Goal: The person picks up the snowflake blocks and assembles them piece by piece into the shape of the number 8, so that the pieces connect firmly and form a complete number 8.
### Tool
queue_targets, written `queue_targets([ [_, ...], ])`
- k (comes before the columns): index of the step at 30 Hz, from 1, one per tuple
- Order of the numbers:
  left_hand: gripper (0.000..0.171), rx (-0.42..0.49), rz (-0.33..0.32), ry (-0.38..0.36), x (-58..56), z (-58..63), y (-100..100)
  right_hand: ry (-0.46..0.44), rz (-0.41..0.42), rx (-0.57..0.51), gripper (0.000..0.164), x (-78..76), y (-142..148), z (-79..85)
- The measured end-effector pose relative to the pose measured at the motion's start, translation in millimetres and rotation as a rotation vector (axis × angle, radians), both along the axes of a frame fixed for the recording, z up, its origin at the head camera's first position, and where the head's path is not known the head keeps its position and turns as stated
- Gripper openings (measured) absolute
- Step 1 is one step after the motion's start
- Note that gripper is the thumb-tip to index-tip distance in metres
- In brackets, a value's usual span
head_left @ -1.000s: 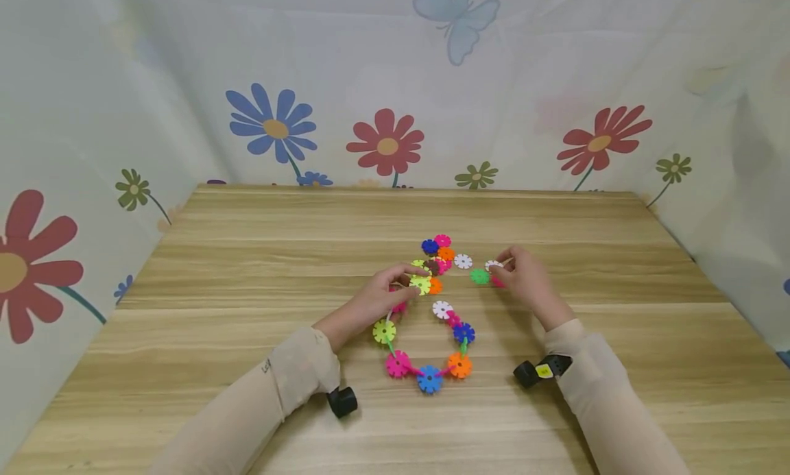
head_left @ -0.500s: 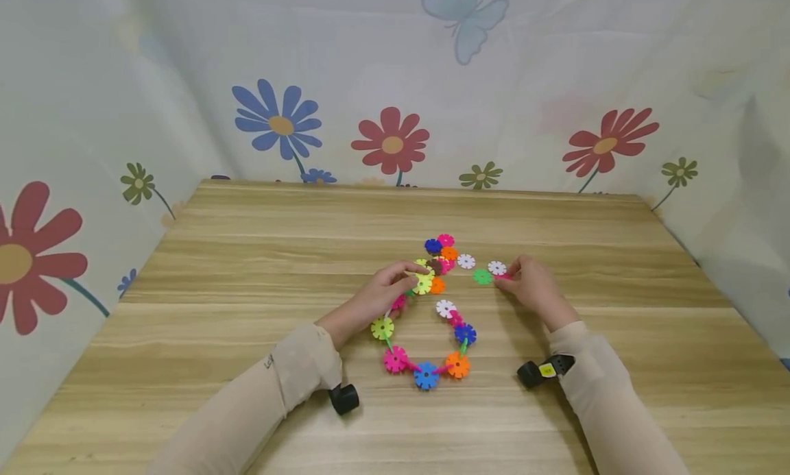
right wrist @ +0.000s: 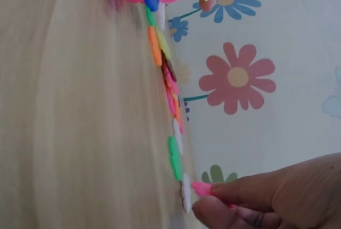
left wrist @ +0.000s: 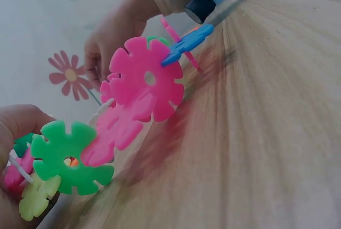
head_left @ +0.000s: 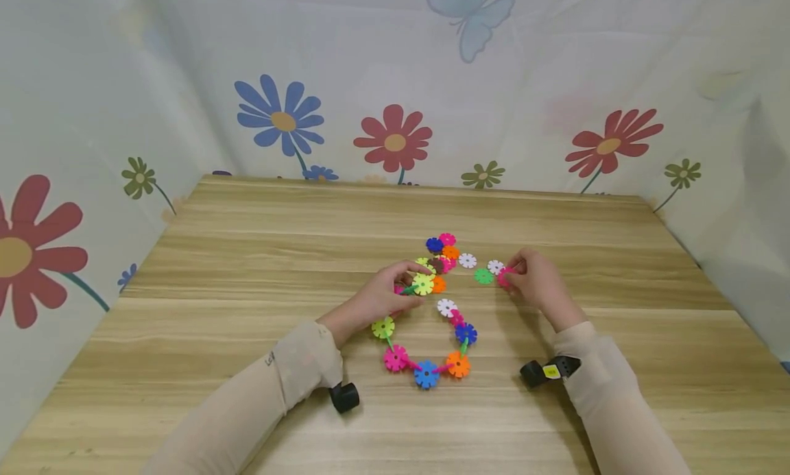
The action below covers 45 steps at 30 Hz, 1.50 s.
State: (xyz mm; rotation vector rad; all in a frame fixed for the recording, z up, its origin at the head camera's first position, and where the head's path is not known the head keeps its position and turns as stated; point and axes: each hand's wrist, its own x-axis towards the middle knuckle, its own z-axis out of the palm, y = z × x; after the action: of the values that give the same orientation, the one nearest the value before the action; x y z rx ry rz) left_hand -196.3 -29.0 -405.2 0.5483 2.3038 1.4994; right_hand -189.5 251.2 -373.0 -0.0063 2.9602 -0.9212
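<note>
A curved chain of coloured flower-shaped discs (head_left: pixel 426 374) lies on the wooden table (head_left: pixel 247 269). My left hand (head_left: pixel 407 279) grips its upper left end, next to a yellow-green disc (head_left: pixel 422 284). The left wrist view shows that end's green disc (left wrist: pixel 69 157) and pink disc (left wrist: pixel 146 80) close up. To the right, my right hand (head_left: pixel 509 273) pinches a small pink disc (head_left: pixel 504 278) just above the table. The right wrist view shows this pink disc (right wrist: pixel 202 188) between thumb and finger (right wrist: pixel 250 197). A white disc (head_left: pixel 496 266) and a green disc (head_left: pixel 483 276) lie loose beside it.
A small pile of loose discs (head_left: pixel 441 251) sits just behind the chain, with another white disc (head_left: pixel 467 260) to its right. A flower-printed cloth (head_left: pixel 395 132) walls the table at the back and on both sides.
My right hand has moved from the white disc to the pink disc and now pinches it. My left hand has stayed on the chain's end.
</note>
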Motion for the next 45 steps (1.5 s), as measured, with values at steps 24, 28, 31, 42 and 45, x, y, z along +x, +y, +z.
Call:
queue_targets([
  [24, 0.044, 0.062, -0.036, -0.026, -2.0, -0.2, 0.3, 0.332, 0.356, -0.084, 0.007, 28.5, -66.2, -5.4],
  [28, 0.043, 0.075, -0.035, -0.051, -1.6, 0.4, 0.2, 0.356, 0.348, -0.056, 0.005, 31.8, -69.3, -5.9],
  [31, 0.042, 0.074, -0.028, -0.055, -1.1, 0.8, 0.2, 0.391, 0.353, -0.020, 0.006, 33.4, -71.2, -6.5],
  [42, 0.038, 0.113, -0.010, -0.124, 2.6, -1.9, -0.1, 0.478, 0.343, -0.126, 0.012, 34.7, -77.8, -19.2],
  [45, 0.039, 0.127, -0.013, -0.158, 4.1, -1.2, -0.9, 0.450, 0.325, -0.197, 0.009, 33.5, -78.6, -21.6],
])
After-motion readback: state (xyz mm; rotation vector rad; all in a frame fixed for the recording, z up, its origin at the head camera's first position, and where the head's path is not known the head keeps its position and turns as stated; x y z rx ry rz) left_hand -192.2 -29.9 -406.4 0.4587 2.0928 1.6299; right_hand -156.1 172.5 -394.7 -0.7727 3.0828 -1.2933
